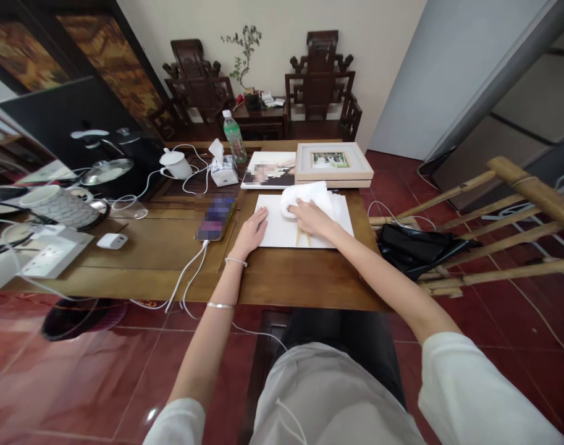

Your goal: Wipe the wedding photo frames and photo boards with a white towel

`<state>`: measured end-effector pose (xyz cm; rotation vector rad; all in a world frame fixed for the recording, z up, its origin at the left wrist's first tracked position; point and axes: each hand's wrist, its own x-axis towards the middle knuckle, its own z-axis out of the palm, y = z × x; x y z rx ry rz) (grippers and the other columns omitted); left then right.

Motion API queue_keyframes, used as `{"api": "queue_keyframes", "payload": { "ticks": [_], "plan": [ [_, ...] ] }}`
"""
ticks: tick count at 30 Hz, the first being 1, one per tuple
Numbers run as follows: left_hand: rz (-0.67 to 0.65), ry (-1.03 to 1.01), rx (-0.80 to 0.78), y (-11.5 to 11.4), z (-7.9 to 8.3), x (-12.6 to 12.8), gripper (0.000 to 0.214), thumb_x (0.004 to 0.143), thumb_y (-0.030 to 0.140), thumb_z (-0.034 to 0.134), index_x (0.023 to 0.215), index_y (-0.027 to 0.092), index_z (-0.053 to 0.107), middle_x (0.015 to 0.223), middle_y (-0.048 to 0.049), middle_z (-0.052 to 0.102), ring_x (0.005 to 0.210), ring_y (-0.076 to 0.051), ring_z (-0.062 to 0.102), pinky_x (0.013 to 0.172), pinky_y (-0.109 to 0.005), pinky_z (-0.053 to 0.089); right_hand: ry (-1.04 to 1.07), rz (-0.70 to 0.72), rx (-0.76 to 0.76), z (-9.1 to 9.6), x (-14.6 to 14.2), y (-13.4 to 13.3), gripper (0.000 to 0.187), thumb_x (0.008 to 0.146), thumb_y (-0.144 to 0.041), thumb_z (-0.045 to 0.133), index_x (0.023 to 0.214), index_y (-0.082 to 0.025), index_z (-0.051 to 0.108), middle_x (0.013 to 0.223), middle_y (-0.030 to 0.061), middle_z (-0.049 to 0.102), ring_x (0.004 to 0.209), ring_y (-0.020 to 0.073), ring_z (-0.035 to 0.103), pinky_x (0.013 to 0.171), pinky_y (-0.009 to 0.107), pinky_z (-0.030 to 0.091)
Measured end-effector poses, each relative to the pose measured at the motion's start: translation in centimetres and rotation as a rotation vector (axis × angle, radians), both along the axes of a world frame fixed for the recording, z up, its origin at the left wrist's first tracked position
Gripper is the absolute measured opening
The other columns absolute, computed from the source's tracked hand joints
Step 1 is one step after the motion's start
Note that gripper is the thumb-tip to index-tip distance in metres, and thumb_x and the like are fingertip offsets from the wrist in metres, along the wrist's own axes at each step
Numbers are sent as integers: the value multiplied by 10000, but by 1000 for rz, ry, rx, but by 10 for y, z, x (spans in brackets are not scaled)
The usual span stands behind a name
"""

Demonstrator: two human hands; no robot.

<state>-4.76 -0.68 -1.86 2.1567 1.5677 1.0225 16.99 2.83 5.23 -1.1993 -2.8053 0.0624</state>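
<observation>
A flat white panel [282, 232] lies on the wooden table [282, 278] in front of me. My left hand [250, 232] rests flat on its left edge, fingers together and stretched out. My right hand [309, 216] presses a crumpled white cloth [309, 194] onto the panel's upper part, fingers closed over it. A framed picture [332, 162] lies just behind the panel, beside a second flat print [269, 170].
A phone [214, 217] on a white cable lies left of the panel. Further back and left are a tissue box [223, 170], green bottle [234, 137], white teapot [175, 164], kettle [62, 207], power strip [47, 259]. A black bag [416, 244] sits on a bamboo chair [495, 247] at right.
</observation>
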Motion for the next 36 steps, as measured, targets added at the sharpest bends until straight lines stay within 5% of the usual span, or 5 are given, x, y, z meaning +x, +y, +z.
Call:
{"api": "queue_keyframes", "payload": {
  "ticks": [5, 12, 21, 26, 36],
  "plan": [
    [4, -2, 0, -1, 0, 1, 416, 901, 291, 397, 1260, 163, 564, 1397, -84, 494, 1338, -229, 393, 1131, -417, 298, -27, 61, 35, -10, 0, -47, 529, 743, 29, 382, 1215, -139, 552, 1410, 186, 427, 1351, 371, 260, 1006, 620, 251],
    [11, -17, -1, -3, 4, 3, 415, 901, 289, 401, 1260, 164, 568, 1396, -84, 495, 1334, -232, 401, 1131, -410, 301, 3, 185, -26, 1, 11, -119, 475, 781, -10, 364, 1168, -155, 597, 1391, 168, 463, 1341, 342, 307, 1015, 568, 278],
    [11, -12, 6, -1, 2, 2, 412, 894, 276, 409, 1249, 150, 576, 1385, -95, 503, 1327, -225, 411, 1125, -411, 311, 13, 101, -39, 3, 2, -40, 445, 746, -5, 383, 1116, -132, 597, 1180, 212, 583, 1227, 318, 439, 937, 474, 349],
    [13, -20, 11, 0, 0, 1, 407, 890, 268, 419, 1243, 146, 579, 1381, -94, 507, 1326, -221, 412, 1125, -400, 313, -16, 5, -55, 0, -13, -4, 507, 755, 7, 362, 1208, -128, 542, 1202, 209, 573, 1257, 334, 391, 962, 579, 314],
    [0, -27, 21, 1, -1, 1, 412, 894, 273, 421, 1247, 126, 574, 1380, -112, 507, 1327, -240, 410, 1126, -410, 306, -46, 48, 5, -16, -6, -97, 531, 792, -6, 348, 1253, -172, 552, 1482, 144, 349, 1383, 391, 191, 1007, 704, 196]
  ]
}}
